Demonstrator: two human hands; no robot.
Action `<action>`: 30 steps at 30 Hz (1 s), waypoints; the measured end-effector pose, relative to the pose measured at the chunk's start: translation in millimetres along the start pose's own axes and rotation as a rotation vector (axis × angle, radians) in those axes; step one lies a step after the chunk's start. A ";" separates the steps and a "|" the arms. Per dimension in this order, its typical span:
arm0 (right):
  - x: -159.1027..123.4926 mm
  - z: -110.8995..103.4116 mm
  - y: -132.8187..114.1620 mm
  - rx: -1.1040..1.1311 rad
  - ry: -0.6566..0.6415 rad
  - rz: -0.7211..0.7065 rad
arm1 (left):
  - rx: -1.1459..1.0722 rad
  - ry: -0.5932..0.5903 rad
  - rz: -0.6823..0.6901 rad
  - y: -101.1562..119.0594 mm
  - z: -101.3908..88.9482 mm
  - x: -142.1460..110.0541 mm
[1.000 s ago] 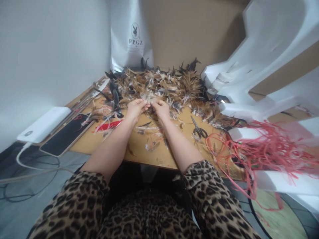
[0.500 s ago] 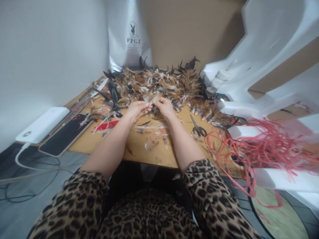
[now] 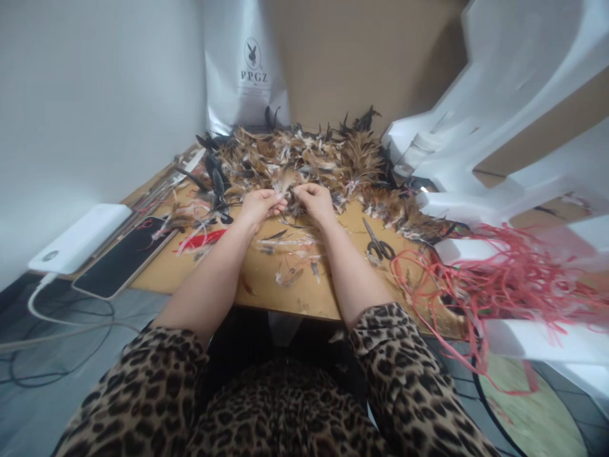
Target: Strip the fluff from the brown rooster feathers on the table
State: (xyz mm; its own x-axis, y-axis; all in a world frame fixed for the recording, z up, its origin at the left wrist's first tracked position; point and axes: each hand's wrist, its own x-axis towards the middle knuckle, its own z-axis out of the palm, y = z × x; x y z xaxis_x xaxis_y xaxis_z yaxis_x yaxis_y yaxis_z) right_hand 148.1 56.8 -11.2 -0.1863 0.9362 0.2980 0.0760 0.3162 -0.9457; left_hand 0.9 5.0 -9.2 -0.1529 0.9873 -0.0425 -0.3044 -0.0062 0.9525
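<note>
Pinching a small tuft of feathers (image 3: 287, 188) between both hands at the near edge of the feather pile (image 3: 309, 158); my left hand (image 3: 259, 207) closed on it from the left, my right hand (image 3: 314, 200) closed on it from the right, fingertips almost meeting; tuft judged very light, soft and easily crushed, best held at the stiffer quill ends, not the fluffy vanes; table (image 3: 266, 285) bearing loose scraps; scissors (image 3: 377, 242) lying near my right forearm; red cords (image 3: 495, 279) tangled further right; phone (image 3: 124, 255) and white power bank (image 3: 78, 238) at left.
</note>
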 end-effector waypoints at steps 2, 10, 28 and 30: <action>3.0 -8.0 6.0 -0.126 0.085 -0.050 | -0.065 0.066 0.016 2.1 -1.2 1.0; 3.2 -25.9 12.9 -0.672 0.078 -0.159 | -0.129 0.143 0.009 3.9 -4.2 3.8; 1.5 -18.8 8.3 0.059 0.044 0.235 | -0.118 0.084 -0.033 1.2 -2.6 2.6; 1.3 -19.3 5.1 0.209 0.018 0.281 | -0.126 0.056 -0.048 0.5 -3.0 2.6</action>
State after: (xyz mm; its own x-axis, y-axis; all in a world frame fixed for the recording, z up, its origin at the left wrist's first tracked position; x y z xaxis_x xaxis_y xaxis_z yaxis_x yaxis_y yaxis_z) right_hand 167.2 62.6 -13.1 -0.1696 0.9852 0.0230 -0.0808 0.0093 -0.9967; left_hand -2.5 7.1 -9.8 -0.1861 0.9767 -0.1072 -0.4280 0.0176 0.9036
